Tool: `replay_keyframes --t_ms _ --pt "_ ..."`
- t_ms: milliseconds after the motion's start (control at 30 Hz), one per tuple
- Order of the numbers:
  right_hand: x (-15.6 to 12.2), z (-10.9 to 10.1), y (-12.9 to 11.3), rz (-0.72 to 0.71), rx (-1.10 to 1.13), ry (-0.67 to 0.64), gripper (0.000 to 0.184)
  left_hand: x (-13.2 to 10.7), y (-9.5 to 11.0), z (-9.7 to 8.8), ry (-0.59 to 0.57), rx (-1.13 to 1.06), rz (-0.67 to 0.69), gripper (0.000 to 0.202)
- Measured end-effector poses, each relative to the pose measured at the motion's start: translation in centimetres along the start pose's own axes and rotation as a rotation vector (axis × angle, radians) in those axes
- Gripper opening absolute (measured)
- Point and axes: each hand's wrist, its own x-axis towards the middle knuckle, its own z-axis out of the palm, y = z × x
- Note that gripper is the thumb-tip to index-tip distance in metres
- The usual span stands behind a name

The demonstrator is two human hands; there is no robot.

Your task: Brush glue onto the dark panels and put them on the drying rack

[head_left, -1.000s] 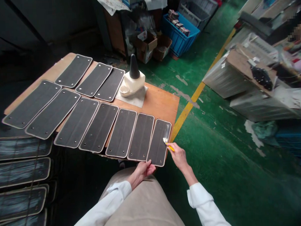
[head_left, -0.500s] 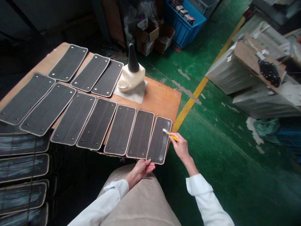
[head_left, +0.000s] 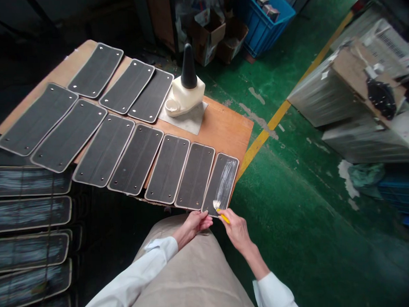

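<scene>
My right hand (head_left: 236,228) is closed round the yellow handle of a small brush (head_left: 223,216). The brush's pale bristles rest near the close end of a black panel (head_left: 221,179), on whose surface wet whitish streaks run lengthwise. This panel has rounded corners, a light rim and small corner holes, and it lies at the right end of the near row. My left hand (head_left: 194,224) pinches its near edge, thumb on top; the fingers below are partly hidden. Several similar panels (head_left: 167,169) lie beside it, unstreaked.
On the wooden board (head_left: 232,121) a cream plastic container (head_left: 189,95) with a black cone top stands on a pale sheet (head_left: 194,123). Streaked panels (head_left: 33,249) sit on a rack at lower left. Behind are cardboard boxes (head_left: 207,34) and a blue crate (head_left: 265,26).
My right hand has drawn the brush down the panel toward me, and the white streaks now cover a wider band. My left hand stays at the near edge. The whole view has shifted slightly.
</scene>
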Motion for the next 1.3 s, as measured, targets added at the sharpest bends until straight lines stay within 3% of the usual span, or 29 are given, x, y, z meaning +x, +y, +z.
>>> replay_keyframes --t_ms 67,133,200,333,400,467,567,700,833,900,967,1033,1200,1300 --pt "-1.3 -0.1 -0.6 0.013 0.057 -0.035 0.019 0.0 0.0 0.0 -0.007 -0.003 0.002 0.025" --pt "-0.5 -1.1 -0.6 0.015 0.099 -0.003 0.019 -0.1 0.0 0.0 -0.010 -0.010 0.008 0.023" --pt "2.3 -2.8 0.1 -0.001 0.099 0.088 0.019 -0.2 0.0 0.0 -0.010 -0.015 0.018 0.021" --pt "10.6 -5.8 2.4 -0.077 -0.043 0.298 0.022 -0.4 -0.2 -0.2 -0.004 -0.015 0.036 0.016" --pt "13.7 -6.3 3.3 -0.093 -0.118 0.346 0.022 -0.4 -0.3 -0.4 0.004 -0.014 0.048 0.015" --pt "14.9 -5.8 3.6 -0.099 -0.169 0.336 0.023 -0.3 -0.4 -0.6 0.010 -0.014 0.058 0.014" --pt "13.2 -3.8 3.0 -0.111 -0.214 0.241 0.023 0.0 -0.6 -0.8 0.003 -0.010 0.064 0.014" --pt "7.0 -1.0 0.8 -0.114 -0.167 0.046 0.023 0.6 -0.8 -1.0 -0.015 -0.002 0.067 0.014" --pt "1.9 -0.1 -1.2 -0.093 -0.026 -0.138 0.020 0.8 -1.0 -1.2 -0.038 0.010 0.075 0.014" --pt "1.6 -0.5 -1.6 -0.075 0.040 -0.184 0.018 0.8 -1.0 -1.2 -0.044 0.018 0.076 0.013" --pt "2.9 -1.4 -1.2 -0.067 0.081 -0.186 0.016 0.6 -0.9 -1.2 -0.036 0.030 0.076 0.014" --pt "5.6 -2.6 -0.1 -0.061 0.082 -0.114 0.016 0.3 -0.8 -1.0 -0.023 0.043 0.078 0.014" --pt "13.4 -5.6 2.8 -0.055 0.046 0.255 0.025 -0.2 -0.6 -0.6 -0.008 0.066 0.078 0.017" --pt "15.6 -6.1 3.4 -0.089 -0.027 0.362 0.030 -0.2 -0.6 -0.6 -0.005 0.065 0.074 0.017"
